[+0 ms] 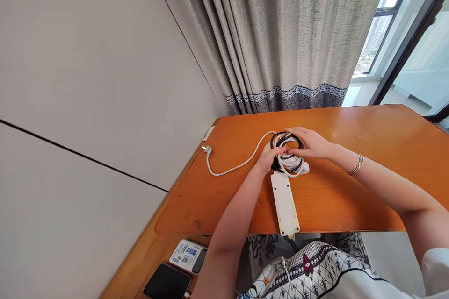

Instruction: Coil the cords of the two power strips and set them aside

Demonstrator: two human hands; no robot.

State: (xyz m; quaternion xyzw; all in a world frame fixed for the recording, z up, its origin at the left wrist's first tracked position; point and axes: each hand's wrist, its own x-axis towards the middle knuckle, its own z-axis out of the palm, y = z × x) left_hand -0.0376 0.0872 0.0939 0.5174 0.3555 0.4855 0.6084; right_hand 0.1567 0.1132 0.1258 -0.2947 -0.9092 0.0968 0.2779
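Note:
A white power strip lies face down on the orange wooden table, its near end at the table's front edge. Its white cable runs left to a plug near the wall. A coil of black and white cable sits just beyond the strip. My left hand grips the coil's left side. My right hand, with a bracelet on the wrist, holds the coil from the right and top.
A grey curtain hangs behind the table, with a window at the right. The wall runs along the left. On a lower ledge at bottom left lie a dark phone and a white device.

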